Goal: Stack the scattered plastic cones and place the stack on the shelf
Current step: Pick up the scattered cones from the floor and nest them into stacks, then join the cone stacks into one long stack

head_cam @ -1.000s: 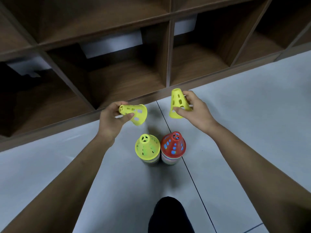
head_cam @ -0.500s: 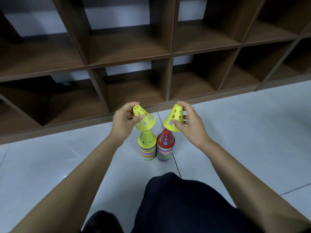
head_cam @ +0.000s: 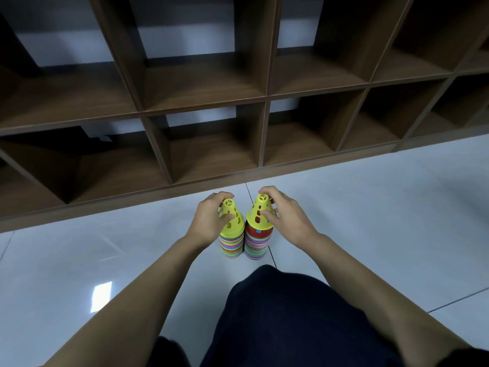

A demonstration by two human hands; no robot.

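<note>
Yellow perforated plastic: one cone is pinched in each hand. The left yellow cone (head_cam: 235,225) is gripped by the left hand (head_cam: 209,225), fingers curled round its tip and thumb on its side, and is set onto the left stack (head_cam: 231,247). The right yellow cone (head_cam: 254,222) is held the same way by the right hand (head_cam: 289,222) over the red cone (head_cam: 253,232) topping the right stack (head_cam: 255,247); it looks tilted and possibly not fully seated. Both striped stacks stand on the grey floor (head_cam: 105,247), touching or nearly so, just in front of the shelf (head_cam: 201,108).

Risk: a stack could be tipped by a skewed push, and its neighbour knocked over with it, since they are so close. A cone jammed askew could lift off on release.

Around: a tile joint (head_cam: 250,190) runs between the stacks, and a dark trouser leg (head_cam: 277,313) sits close behind them. Open shelf compartments are seen ahead, nothing between them and the stacks
</note>
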